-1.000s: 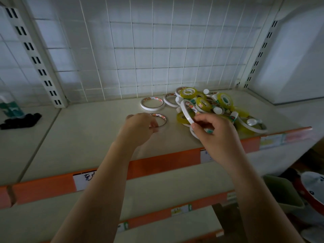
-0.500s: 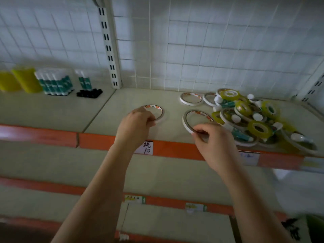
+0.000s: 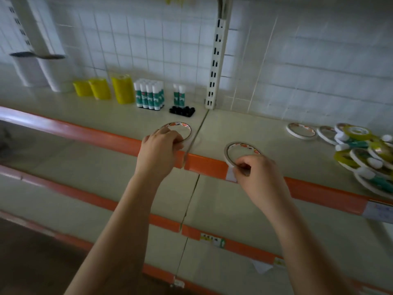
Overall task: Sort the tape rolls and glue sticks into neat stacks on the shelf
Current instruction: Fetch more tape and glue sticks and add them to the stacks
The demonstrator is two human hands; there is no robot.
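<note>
The shelf (image 3: 244,128) holds sorted stock at your left. Your left hand (image 3: 158,150) and right hand (image 3: 258,174) each pinch a tape ring (image 3: 179,129) at the front edge; carry both level, stack squarely.

A slotted upright (image 3: 214,67) meets the white wire grid (image 3: 131,47); white cylinders (image 3: 40,67) stand far left.

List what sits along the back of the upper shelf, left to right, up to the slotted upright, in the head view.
White cylindrical rolls → three yellow tape stacks → block of white-capped green glue sticks → two separate glue sticks with a black holder tray in front → slotted white upright.
</note>
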